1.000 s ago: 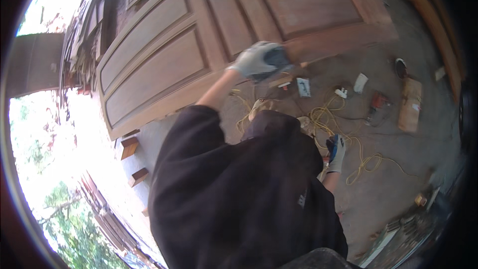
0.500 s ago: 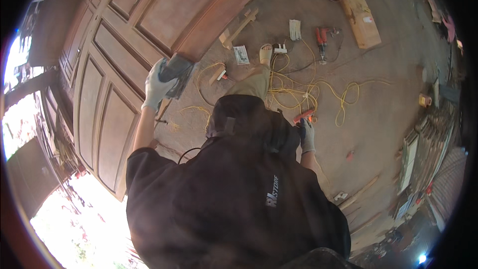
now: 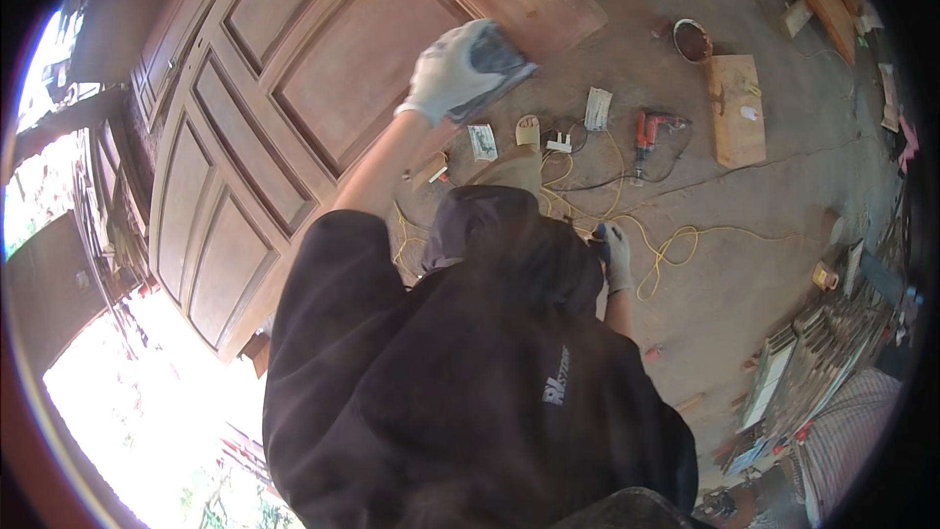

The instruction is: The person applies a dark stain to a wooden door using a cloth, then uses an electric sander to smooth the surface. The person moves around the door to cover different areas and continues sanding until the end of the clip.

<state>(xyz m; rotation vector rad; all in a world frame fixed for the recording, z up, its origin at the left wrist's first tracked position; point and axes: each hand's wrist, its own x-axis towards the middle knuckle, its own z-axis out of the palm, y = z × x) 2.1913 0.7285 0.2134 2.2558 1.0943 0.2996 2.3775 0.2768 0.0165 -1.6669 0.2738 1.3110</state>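
Observation:
A large brown panelled wooden door [image 3: 367,59] leans across the upper left. At its right edge my left hand [image 3: 448,73], in a white glove with a dark palm, is closed on a dark grey sanding pad [image 3: 504,69]. The pad lies flat along the door's edge, and the fingertips are partly hidden. My right hand [image 3: 617,253], also gloved, hangs low beside my body with curled fingers. Whatever it holds is hidden. A yellow cord [image 3: 671,253] runs over the floor close to that hand.
A red power drill [image 3: 644,137] lies on the floor, left of a wooden block [image 3: 736,113]. A round tub [image 3: 691,41] stands beyond the block. A white plug [image 3: 559,142] rests near my foot. Stacked wood strips [image 3: 798,367] lie at right.
My left hand has moved up and right along the door's edge with the sanding pad. The red object seen beside my right hand is out of sight now. The view has shifted.

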